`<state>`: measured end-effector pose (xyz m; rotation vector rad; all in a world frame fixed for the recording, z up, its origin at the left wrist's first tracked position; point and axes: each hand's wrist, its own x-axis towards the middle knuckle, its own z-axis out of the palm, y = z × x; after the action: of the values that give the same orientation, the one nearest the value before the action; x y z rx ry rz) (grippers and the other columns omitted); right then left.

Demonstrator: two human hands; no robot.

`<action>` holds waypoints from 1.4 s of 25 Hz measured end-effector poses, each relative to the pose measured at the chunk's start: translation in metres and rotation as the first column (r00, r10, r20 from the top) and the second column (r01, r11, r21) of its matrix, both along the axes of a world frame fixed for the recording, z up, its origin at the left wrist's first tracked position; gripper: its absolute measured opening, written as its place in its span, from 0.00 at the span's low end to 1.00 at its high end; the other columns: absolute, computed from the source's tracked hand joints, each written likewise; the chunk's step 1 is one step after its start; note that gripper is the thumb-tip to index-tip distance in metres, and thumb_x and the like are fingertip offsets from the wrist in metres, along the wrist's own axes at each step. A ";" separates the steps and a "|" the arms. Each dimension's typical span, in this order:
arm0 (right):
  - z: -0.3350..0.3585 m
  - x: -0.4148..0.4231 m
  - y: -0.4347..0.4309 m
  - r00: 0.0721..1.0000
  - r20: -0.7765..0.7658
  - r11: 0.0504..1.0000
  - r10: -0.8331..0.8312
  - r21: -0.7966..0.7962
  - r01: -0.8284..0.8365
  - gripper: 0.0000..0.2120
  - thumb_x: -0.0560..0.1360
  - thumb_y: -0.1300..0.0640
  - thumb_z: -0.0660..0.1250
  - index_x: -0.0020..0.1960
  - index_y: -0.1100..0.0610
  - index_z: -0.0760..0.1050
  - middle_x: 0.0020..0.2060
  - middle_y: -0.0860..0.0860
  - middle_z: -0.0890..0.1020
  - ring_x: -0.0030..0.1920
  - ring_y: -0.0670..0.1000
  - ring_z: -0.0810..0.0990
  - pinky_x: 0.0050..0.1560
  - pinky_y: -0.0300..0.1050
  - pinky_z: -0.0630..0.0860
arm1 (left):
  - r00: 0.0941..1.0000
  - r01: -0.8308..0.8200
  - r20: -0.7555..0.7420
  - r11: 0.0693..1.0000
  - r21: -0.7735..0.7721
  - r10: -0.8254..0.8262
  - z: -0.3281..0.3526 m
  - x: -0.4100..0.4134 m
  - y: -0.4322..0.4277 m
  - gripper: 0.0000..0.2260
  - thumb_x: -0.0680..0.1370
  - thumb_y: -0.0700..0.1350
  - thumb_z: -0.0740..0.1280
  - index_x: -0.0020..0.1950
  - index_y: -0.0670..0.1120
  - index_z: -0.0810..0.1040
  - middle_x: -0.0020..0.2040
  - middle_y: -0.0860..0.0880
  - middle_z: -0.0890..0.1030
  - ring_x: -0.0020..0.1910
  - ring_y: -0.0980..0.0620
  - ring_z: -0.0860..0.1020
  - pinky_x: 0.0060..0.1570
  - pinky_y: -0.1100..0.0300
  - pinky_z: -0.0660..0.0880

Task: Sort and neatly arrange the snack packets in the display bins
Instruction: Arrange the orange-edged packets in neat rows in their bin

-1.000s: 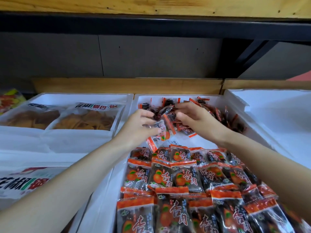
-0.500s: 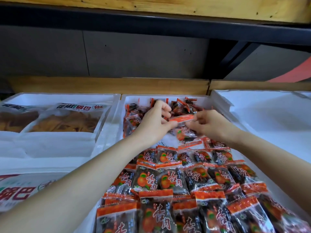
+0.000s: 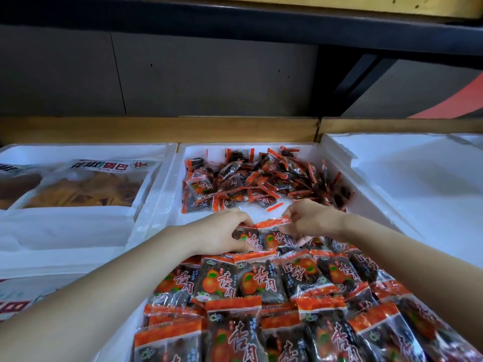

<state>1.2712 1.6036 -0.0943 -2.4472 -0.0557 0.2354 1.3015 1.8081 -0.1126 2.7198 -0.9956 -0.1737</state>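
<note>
The middle white foam bin (image 3: 329, 163) holds small dark snack packets with orange ends. Neat overlapping rows of packets (image 3: 258, 283) fill its near half. A loose jumbled pile (image 3: 264, 181) lies at its far end. My left hand (image 3: 222, 235) and my right hand (image 3: 308, 220) together pinch one packet (image 3: 271, 231) by its orange top edge, held low at the far end of the rows. A bare strip of white bin floor separates the rows from the pile.
A left foam bin (image 3: 156, 194) holds large clear bags of yellow crisps (image 3: 86, 186). A white foam bin (image 3: 392, 184) stands on the right. A wooden ledge (image 3: 183, 129) and a dark shelf beam run behind the bins.
Both hands came back from the loose pile toward me and lowered the packet onto the far end of the arranged rows. The camera tilted down.
</note>
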 end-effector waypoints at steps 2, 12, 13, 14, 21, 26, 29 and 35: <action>-0.001 -0.001 0.002 0.996 0.085 0.995 -0.030 -0.088 0.037 0.07 0.77 0.59 0.65 0.43 0.61 0.72 0.37 0.56 0.81 0.35 0.51 0.82 0.37 0.40 0.77 | 1.000 -0.001 -0.009 1.000 -0.022 0.001 -0.003 0.001 0.001 0.25 0.76 0.54 0.68 0.71 0.49 0.67 0.68 0.50 0.69 0.66 0.53 0.68 0.65 0.60 0.65; 0.002 0.014 0.004 0.960 0.273 0.998 0.059 0.016 -0.066 0.09 0.74 0.61 0.68 0.54 0.55 0.73 0.46 0.52 0.79 0.43 0.47 0.77 0.38 0.28 0.71 | 0.978 -0.065 0.167 0.944 -0.324 0.125 0.017 0.011 0.011 0.14 0.79 0.49 0.65 0.64 0.50 0.71 0.61 0.54 0.71 0.63 0.55 0.70 0.63 0.60 0.66; 0.003 0.025 0.005 0.950 0.311 0.997 0.017 0.062 -0.038 0.11 0.74 0.61 0.67 0.56 0.57 0.73 0.48 0.54 0.79 0.47 0.48 0.78 0.41 0.27 0.71 | 0.968 -0.096 0.185 0.933 -0.348 0.168 0.022 0.019 0.013 0.15 0.79 0.49 0.65 0.65 0.49 0.70 0.65 0.52 0.71 0.65 0.53 0.69 0.64 0.59 0.65; 0.004 0.036 0.006 0.937 0.349 0.999 -0.003 0.045 -0.014 0.13 0.74 0.61 0.67 0.58 0.59 0.73 0.50 0.53 0.79 0.52 0.50 0.78 0.46 0.29 0.71 | 0.962 -0.119 0.190 0.930 -0.347 0.194 0.025 0.029 0.013 0.17 0.79 0.49 0.64 0.67 0.48 0.69 0.68 0.51 0.69 0.68 0.52 0.68 0.66 0.58 0.65; -0.011 0.086 -0.002 0.939 0.343 0.927 0.002 -0.352 0.126 0.25 0.74 0.49 0.68 0.69 0.52 0.68 0.64 0.54 0.73 0.65 0.55 0.70 0.64 0.49 0.70 | 0.965 -0.254 0.013 0.945 -0.208 0.262 0.009 0.075 0.006 0.25 0.79 0.54 0.64 0.75 0.52 0.61 0.77 0.50 0.61 0.73 0.48 0.64 0.69 0.50 0.64; -0.003 0.081 0.008 0.904 0.412 0.851 0.114 -0.510 0.125 0.15 0.75 0.47 0.66 0.62 0.48 0.75 0.57 0.48 0.79 0.57 0.51 0.76 0.55 0.44 0.74 | 0.922 -0.299 0.199 0.938 -0.177 0.332 0.012 0.075 -0.001 0.21 0.79 0.51 0.65 0.71 0.51 0.67 0.69 0.48 0.72 0.62 0.46 0.74 0.58 0.52 0.73; 0.000 0.073 0.016 0.832 0.518 0.779 0.195 -0.597 0.189 0.09 0.78 0.50 0.62 0.55 0.46 0.79 0.51 0.46 0.82 0.49 0.50 0.80 0.46 0.41 0.73 | 0.875 -0.334 0.276 0.908 -0.252 0.398 0.022 0.068 0.002 0.15 0.82 0.48 0.59 0.67 0.46 0.69 0.57 0.45 0.77 0.48 0.46 0.76 0.49 0.53 0.75; 0.020 0.051 0.012 0.781 0.596 0.838 0.186 -0.512 0.190 0.08 0.79 0.53 0.59 0.55 0.53 0.72 0.47 0.51 0.82 0.45 0.54 0.80 0.42 0.45 0.74 | 0.874 -0.346 0.054 0.698 -0.627 0.482 0.034 0.050 0.015 0.09 0.81 0.47 0.61 0.58 0.44 0.74 0.45 0.46 0.80 0.37 0.46 0.78 0.34 0.55 0.73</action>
<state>1.3225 1.6158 -0.0739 -2.9924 -0.3186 -0.6899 1.3518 1.8233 -0.0788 2.2910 -0.3388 0.4604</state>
